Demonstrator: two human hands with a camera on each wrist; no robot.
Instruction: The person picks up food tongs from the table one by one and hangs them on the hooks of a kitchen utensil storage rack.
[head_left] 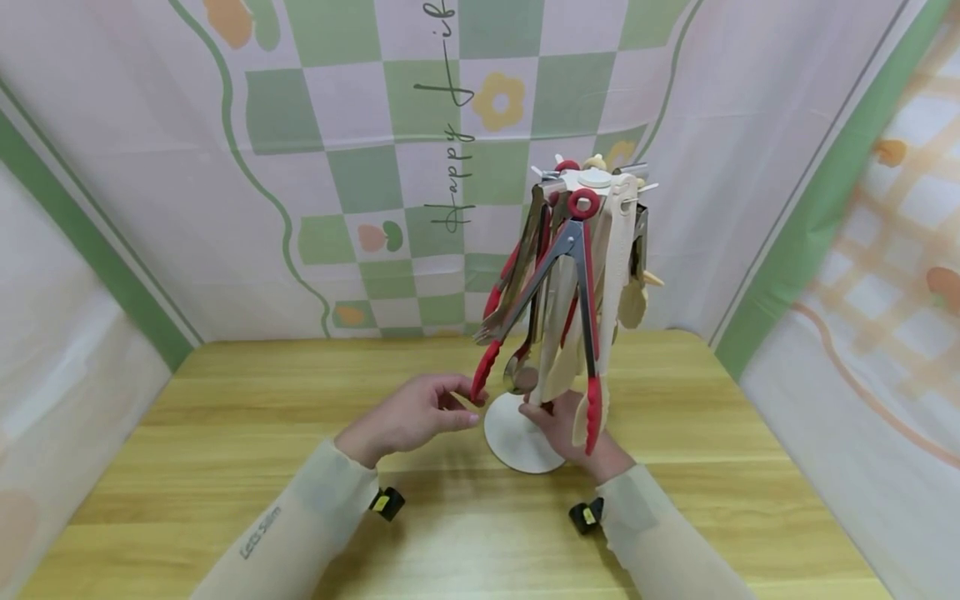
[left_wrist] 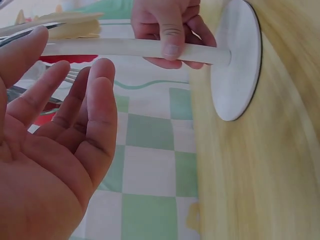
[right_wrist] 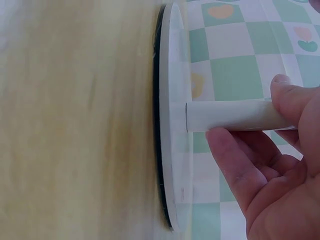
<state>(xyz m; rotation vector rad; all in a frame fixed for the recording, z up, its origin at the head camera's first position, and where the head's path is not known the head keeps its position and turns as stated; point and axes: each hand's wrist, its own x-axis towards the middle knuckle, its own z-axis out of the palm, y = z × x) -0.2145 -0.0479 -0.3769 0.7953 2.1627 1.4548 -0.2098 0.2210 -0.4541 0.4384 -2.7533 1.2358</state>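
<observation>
A white utensil stand has a round base and a slim pole. My right hand grips the pole low down, just above the base, with thumb and fingers around it. From the top of the stand hang red-tipped tongs, a metal ladle, a cream spatula and several other utensils. My left hand is to the left of the base, holding nothing, its fingers loosely bent beside a red tong tip. In the left wrist view its palm lies below the pole. Whether the base touches the table cannot be told.
The stand is on or just over a wooden table. Behind it hangs a green-and-white checked cloth, and more cloth closes off both sides. A small black device is at the left wrist, another at the right.
</observation>
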